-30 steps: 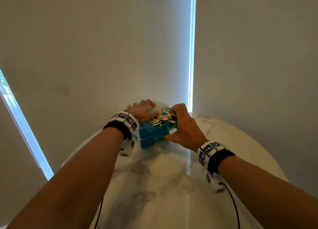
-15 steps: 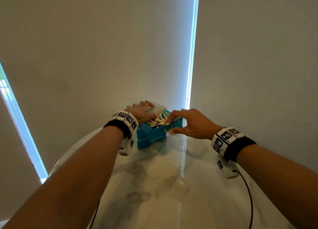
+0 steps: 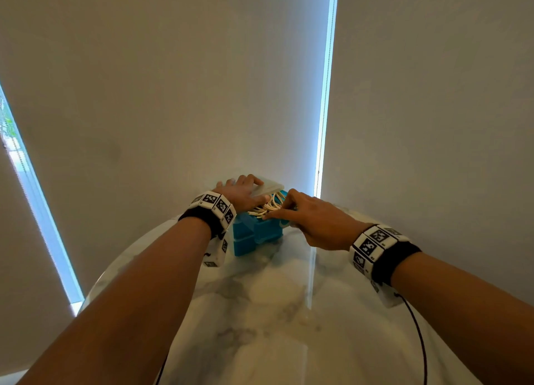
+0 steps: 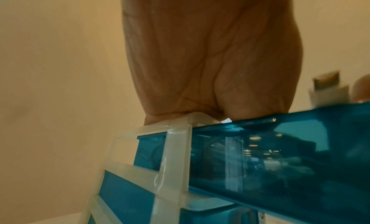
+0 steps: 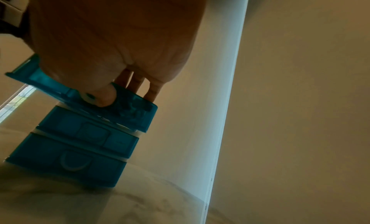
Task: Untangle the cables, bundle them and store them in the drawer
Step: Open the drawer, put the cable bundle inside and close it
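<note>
Covering cables (image 3: 267,207), hands (image 3: 310,221) hiding open drawer (image 3: 267,233)

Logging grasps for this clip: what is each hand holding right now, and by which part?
Right hand grips the open top drawer by its front wall. Left hand rests flat on the organizer's top, gripping nothing.

The scene is seen from head height, forward and down along both forearms to a blue drawer unit (image 3: 254,234) at the table's (image 3: 274,327) far edge. The same unit (image 4: 260,164) is viewed upward at close range from under the left wrist, and from low beside it (image 5: 80,140) under the right wrist.
</note>
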### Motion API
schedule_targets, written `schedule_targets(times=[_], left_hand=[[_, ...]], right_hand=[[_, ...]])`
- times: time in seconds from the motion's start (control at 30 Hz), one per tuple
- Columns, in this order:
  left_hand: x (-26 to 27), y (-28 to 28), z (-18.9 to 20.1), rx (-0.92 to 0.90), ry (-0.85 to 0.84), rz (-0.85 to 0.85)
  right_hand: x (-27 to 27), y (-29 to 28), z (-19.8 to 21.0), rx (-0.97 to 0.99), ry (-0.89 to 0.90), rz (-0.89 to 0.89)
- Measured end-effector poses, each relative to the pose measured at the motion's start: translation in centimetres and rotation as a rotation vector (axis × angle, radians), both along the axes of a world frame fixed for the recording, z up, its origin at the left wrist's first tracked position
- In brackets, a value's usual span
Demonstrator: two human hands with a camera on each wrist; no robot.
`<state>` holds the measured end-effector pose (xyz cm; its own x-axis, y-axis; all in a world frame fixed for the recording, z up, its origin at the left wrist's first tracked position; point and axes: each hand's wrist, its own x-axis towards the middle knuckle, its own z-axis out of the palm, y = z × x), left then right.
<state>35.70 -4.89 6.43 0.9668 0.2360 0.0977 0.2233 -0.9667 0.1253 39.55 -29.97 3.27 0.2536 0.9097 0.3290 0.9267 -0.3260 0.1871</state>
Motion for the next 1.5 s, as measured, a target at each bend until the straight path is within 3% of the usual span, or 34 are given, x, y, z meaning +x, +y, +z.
schedule_targets(times=[0.13,0.27,0.43,0.67,0.93,1.1,1.2,1.3,1.5], left_hand=[[-0.2,0.0,-0.2,0.002,-0.006,-0.004],[-0.4,-0.3,-0.2,0.014,-0.021,-0.002],[-0.4,-0.3,-0.3,0.008,-0.034,0.005],[-0.6,-0.3,-0.4,-0.001,-0.031,0.003],[-0.5,-0.3,0.1,-0.039,0.018,-0.009],[-0.2,-0.2,0.5,-0.061,0.073,-0.023],[-0.1,-0.1,0.5,-0.081,0.056,-0.008],[0.2,0.0,0.6,-0.088,0.053,-0.017],[0.1,0.7,0.2,-0.022,0.073,-0.056]], right_hand=[[-0.6,1.2,1.0,-0.046,-0.003,-0.044],[-0.4,0.6,0.9,0.104,0.207,-0.004],[-0.4,0.5,0.8,0.011,0.039,0.001],[-1.2,2.0,2.7,-0.013,0.211,-0.035],[0.2,0.8,1.1,0.371,0.335,-0.086],[1.0,3.8,0.5,0.310,0.257,-0.041],[1.7,4.8,0.0,0.415,0.289,-0.143],[1.9,4.5,-0.9,0.468,0.202,-0.263],[1.7,4.1,0.3,0.342,0.040,-0.338]])
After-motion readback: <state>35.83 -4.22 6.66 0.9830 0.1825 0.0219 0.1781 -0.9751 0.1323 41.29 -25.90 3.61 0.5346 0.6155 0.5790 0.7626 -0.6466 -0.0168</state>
